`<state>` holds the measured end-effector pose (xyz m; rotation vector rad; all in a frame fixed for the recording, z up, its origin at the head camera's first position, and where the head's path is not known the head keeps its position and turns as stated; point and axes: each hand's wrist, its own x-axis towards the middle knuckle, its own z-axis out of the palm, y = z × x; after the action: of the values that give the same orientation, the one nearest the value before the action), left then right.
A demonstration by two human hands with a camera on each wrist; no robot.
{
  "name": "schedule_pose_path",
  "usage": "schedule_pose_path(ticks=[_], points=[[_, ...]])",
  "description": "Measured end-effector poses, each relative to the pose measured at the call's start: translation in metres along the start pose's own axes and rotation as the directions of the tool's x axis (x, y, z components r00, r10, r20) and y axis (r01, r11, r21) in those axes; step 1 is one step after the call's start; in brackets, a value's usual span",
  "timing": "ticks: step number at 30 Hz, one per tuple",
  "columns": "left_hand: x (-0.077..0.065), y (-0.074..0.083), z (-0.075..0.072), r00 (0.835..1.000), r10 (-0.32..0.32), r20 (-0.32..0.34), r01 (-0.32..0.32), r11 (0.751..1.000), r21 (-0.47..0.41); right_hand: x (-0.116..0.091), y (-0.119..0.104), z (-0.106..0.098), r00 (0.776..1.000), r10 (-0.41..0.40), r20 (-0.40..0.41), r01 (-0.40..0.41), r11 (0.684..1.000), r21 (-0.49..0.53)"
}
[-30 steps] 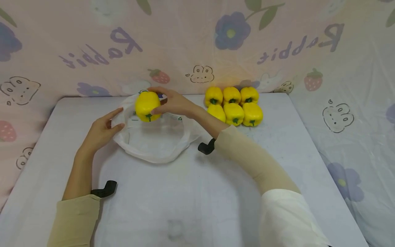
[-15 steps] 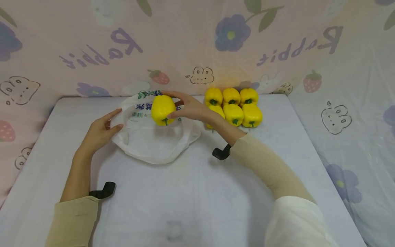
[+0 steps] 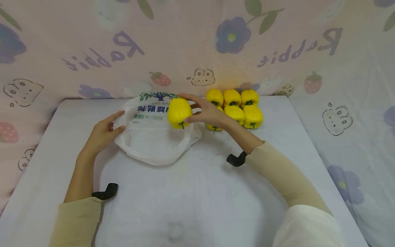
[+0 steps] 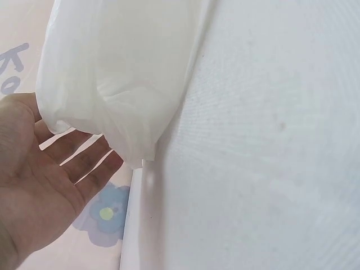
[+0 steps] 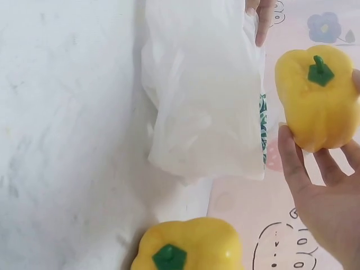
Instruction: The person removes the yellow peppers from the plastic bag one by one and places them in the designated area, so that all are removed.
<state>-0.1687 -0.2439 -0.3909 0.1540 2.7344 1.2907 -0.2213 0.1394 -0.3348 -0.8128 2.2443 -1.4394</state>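
Note:
A yellow bell pepper [image 3: 180, 112] is held up in my right hand [image 3: 206, 111], between thumb and fingers, over the right part of a white plastic bag [image 3: 151, 159]. The same pepper [image 5: 318, 95] shows its green stem in the right wrist view. The bag stands with its mouth spread wide, and dark print shows on its far inner wall. My left hand [image 3: 103, 132] is at the bag's left rim, thumb and forefinger spread apart. In the left wrist view the fingers [image 4: 84, 154] look mostly straight, partly hidden by the bag.
Several more yellow bell peppers [image 3: 253, 116] sit in two rows at the table's back right, some partly hidden by my right hand and wrist. A patterned cloth [image 3: 172, 44] hangs behind the white table [image 3: 148, 209]. Each wrist carries a black mount [image 3: 237, 159].
My right hand has carried the pepper rightward, from above the bag's left part to its right side, uncovering more of the print. My left hand stays nearly still at the rim.

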Motion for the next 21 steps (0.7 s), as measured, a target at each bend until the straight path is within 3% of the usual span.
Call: schedule_pose_path(ticks=[7,21], points=[[-0.002,-0.002,0.002,1.000,0.009,-0.026,-0.007,0.999,0.049,-0.021,0.007,-0.005,1.000,0.004,-0.031,-0.004,1.000,0.004],[0.000,0.000,0.001,1.000,0.010,-0.027,-0.009,0.999,0.044,-0.060,0.016,-0.022,0.994,0.066,-0.084,-0.065,0.998,0.009]])
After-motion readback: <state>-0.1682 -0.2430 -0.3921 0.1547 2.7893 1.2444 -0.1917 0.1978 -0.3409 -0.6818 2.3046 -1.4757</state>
